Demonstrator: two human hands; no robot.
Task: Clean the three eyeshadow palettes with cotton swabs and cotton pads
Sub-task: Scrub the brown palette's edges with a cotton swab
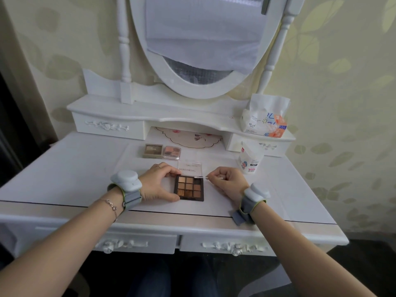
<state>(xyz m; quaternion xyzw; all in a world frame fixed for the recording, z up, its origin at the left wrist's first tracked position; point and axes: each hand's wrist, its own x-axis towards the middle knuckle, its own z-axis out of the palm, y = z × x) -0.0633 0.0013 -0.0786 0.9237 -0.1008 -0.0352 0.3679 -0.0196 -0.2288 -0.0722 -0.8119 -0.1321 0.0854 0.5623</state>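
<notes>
Left hand [159, 185] grips the palette [189, 188] on the table [64, 168]; right hand [227, 182] pinches a swab [200, 178] at its far-right pan. Two more palettes [161, 151] lie beyond. Risk: heavy pressure could gouge powder.

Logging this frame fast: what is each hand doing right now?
Left hand: grips the left edge of the nine-pan palette.
Right hand: pinches a cotton swab, tip at the palette's top right pan.

Bare forearms, grey-strapped white wrist devices [126, 179] on both wrists, thin bracelet [111, 205], perhaps a ring [158, 166].
</notes>
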